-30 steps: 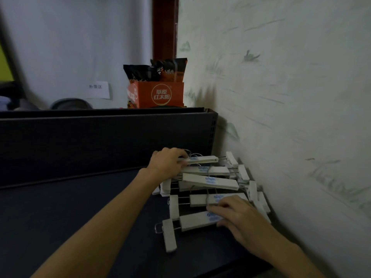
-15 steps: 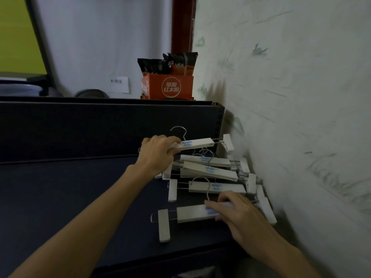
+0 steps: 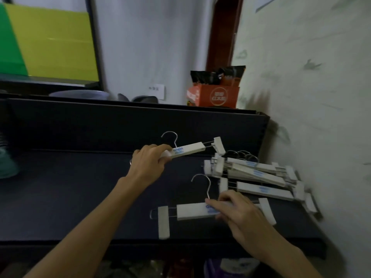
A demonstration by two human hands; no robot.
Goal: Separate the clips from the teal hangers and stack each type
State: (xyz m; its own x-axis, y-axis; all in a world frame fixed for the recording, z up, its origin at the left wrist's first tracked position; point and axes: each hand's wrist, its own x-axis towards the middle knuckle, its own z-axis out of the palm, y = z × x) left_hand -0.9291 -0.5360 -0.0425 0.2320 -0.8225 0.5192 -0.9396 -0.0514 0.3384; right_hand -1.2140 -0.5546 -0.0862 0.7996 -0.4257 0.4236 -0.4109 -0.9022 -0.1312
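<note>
Left hand (image 3: 149, 163) is now gripping one hanger (image 3: 185, 151) lifted clear of the pile (image 3: 255, 173) at far right; right hand (image 3: 239, 212) is pinching a second hanger (image 3: 192, 211) near, on the dark shelf (image 3: 80, 197). Clips (image 3: 163, 222) are not yet off; separation is likely starting.

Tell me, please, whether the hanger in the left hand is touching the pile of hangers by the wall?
Apart. The head view shows the left hand gripping the lifted hanger, with dark surface visible between its end clip and the pile below.
</note>
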